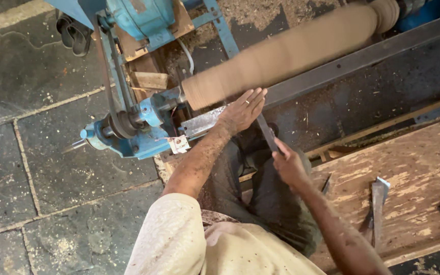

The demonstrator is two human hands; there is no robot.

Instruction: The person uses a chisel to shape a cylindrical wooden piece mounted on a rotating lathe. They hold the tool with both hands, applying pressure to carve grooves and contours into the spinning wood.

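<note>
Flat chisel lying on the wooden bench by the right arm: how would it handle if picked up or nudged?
The flat chisel looks like solid metal, so probably stiff and heavy for its size. Its flat blade lies flush on the wooden bench, so a nudge would likely slide it, not roll it. The splayed tip looks sharp; gripping mid-shaft seems safer. Sawdust on the bench may let it skid easily.

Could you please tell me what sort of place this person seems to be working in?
Most likely a small woodturning workshop. A long wooden cylinder sits blurred on a blue belt-driven lathe, the right hand holds a flat chisel, and sawdust covers the stone floor.
</note>
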